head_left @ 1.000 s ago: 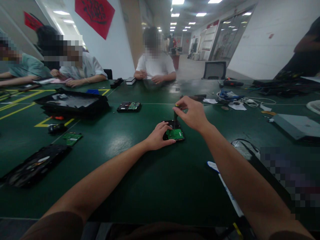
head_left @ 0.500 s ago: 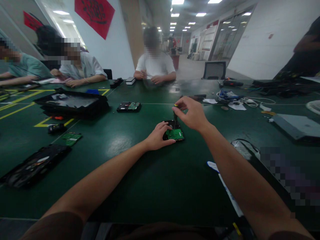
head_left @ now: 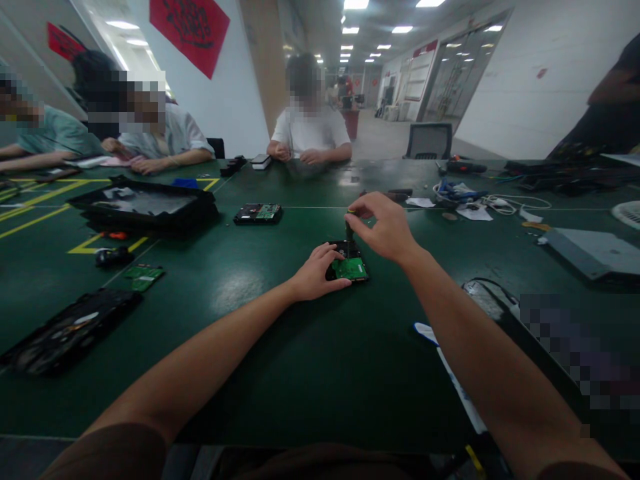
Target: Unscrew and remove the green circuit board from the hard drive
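Your right hand point(head_left: 384, 225) holds the screwdriver point(head_left: 349, 233), left hand point(head_left: 319, 275) grips the hard drive point(head_left: 357, 253) (probably stiff, hefty-ish; grab edges).

Green table point(head_left: 310, 360): hard drive point(head_left: 353, 269), black tray point(head_left: 150, 220), circuit board point(head_left: 145, 277), grey box point(head_left: 593, 252)

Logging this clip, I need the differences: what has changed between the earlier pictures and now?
Little: the screwdriver shifted slightly left in view, and the hands of the person opposite moved a little. Nothing was grabbed or released. The right hand still holds the screwdriver; the left hand stays on the black-and-green device.
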`<state>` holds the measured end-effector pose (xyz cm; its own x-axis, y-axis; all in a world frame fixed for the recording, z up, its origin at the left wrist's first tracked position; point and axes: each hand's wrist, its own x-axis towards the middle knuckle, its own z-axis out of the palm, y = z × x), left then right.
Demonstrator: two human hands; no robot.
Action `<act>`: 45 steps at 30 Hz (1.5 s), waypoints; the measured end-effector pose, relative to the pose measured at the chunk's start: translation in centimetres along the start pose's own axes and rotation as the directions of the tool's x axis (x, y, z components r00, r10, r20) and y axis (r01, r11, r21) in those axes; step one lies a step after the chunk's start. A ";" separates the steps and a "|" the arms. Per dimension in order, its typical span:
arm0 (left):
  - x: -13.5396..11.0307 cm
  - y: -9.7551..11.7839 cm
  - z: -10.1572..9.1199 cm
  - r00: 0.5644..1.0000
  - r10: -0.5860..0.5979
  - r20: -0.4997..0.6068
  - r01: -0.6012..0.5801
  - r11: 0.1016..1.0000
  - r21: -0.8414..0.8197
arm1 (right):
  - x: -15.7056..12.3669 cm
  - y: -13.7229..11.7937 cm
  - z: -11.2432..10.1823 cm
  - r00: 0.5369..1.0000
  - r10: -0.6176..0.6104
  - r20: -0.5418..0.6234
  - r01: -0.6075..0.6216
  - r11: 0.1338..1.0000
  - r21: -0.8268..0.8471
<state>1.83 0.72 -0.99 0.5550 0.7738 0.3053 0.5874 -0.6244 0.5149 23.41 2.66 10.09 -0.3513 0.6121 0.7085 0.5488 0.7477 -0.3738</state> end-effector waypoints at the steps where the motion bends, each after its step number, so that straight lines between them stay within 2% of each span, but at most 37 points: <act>1: 0.0 0.0 0.0 1.000 0.002 0.000 -0.002 1.000 -0.001 | 0.0 0.0 0.0 1.000 -0.004 0.004 0.004 1.000 -0.006; 8: 0.0 0.0 0.0 1.000 -0.007 0.003 0.007 1.000 -0.011 | -0.1 0.0 0.2 0.994 0.107 -0.012 -0.106 0.993 0.055; 14: 0.0 0.1 0.0 1.000 -0.003 -0.003 0.003 1.000 -0.006 | -0.1 0.0 0.2 1.000 -0.004 -0.021 0.004 1.000 -0.004; 21: 0.0 0.3 -0.1 1.000 -0.003 0.000 0.003 1.000 0.007 | -0.1 0.1 0.2 0.996 0.085 -0.033 -0.083 0.995 0.051; 27: 0.0 0.2 -0.1 1.000 -0.009 0.005 0.009 1.000 -0.001 | 0.0 -0.1 0.0 1.000 0.013 -0.006 -0.013 1.000 -0.009; 33: 0.0 0.3 -0.1 1.000 -0.010 0.011 0.010 1.000 -0.004 | -0.1 0.0 0.1 0.995 0.097 -0.007 -0.096 0.994 0.057; 39: 0.0 0.2 -0.1 1.000 -0.010 0.005 0.010 1.000 -0.002 | 0.0 -0.2 0.0 1.000 0.011 0.011 -0.011 1.000 0.004; 45: 0.0 0.1 0.0 1.000 -0.009 0.003 0.009 1.000 -0.011 | -0.1 0.1 0.1 0.996 0.090 -0.020 -0.089 0.996 0.030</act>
<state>1.88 0.70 -0.97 0.5512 0.7791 0.2986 0.5861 -0.6163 0.5259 23.40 2.74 9.95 -0.2855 0.6717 0.6836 0.5549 0.6974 -0.4535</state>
